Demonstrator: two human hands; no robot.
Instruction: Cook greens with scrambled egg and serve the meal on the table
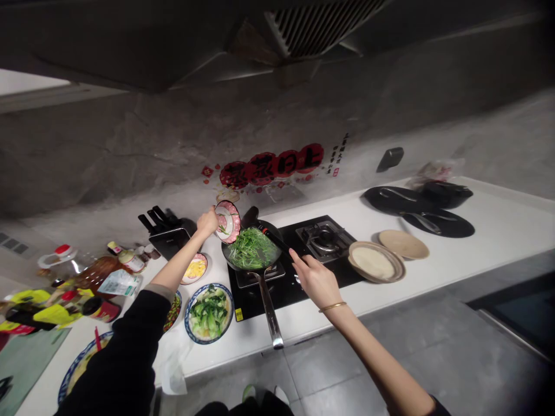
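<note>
My left hand [208, 222] is closed on the rim of a pink-and-white bowl [235, 215], which is tipped on its side above the wok. A few green shreds cling to its inside. Below it, cut green stalks [251, 248] fill much of the dark wok [229, 263], which sits on the left burner with its metal handle [269, 315] pointing toward me. My right hand [314, 280] grips the black handle of a spatula [275, 238]. Its dark head is raised near the wok's far rim, apart from the greens.
Left of the stove stand a plate of leafy greens [208, 315], a small dish of yellow pieces [196, 268], a knife block [169, 240] and several bottles [93, 274]. A second burner [326, 237], two beige bowls [403, 245] and black lids [442, 222] are to the right.
</note>
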